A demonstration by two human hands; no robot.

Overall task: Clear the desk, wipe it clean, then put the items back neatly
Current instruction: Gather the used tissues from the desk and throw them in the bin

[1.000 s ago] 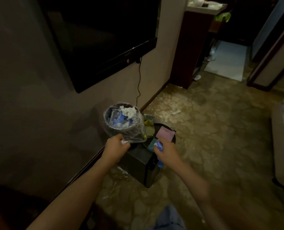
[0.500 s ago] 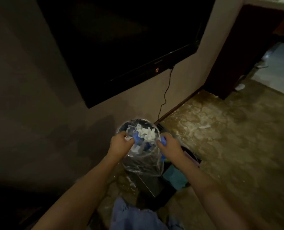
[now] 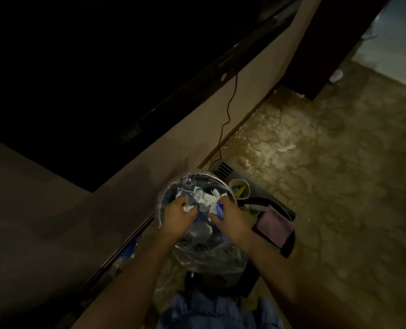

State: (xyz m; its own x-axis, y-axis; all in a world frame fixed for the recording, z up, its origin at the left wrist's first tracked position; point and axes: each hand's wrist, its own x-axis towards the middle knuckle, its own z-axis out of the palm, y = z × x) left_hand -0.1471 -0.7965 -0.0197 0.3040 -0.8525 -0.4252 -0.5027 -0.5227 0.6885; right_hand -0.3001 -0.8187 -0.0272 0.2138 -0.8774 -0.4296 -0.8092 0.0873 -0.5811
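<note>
Both hands, left hand [image 3: 177, 216] and right hand [image 3: 230, 218], pinch the clear plastic liner of the round waste bin [image 3: 197, 248]; the right also grips something blue. Likely the clearing step. Next: gather the liner closed without spilling; a pink cloth [image 3: 274, 225] lies at 3 o'clock.

Seen from above in dim light, both hands reach into a round waste bin [image 3: 195, 186] lined with a clear plastic bag [image 3: 211, 257]. The left hand [image 3: 177, 216] pinches a scrap of white paper [image 3: 187, 208] at the near rim; the right hand [image 3: 228, 216] curls round something blue [image 3: 219, 211]. Crumpled white tissue [image 3: 205, 198] lies in the bin. Just right of it stand a paper cup [image 3: 239, 189] holding small items and a dark tray [image 3: 285, 210] with a pink cloth [image 3: 274, 226]. A black cable [image 3: 228, 110] hangs down the wall below a dark television [image 3: 102, 79].
</note>
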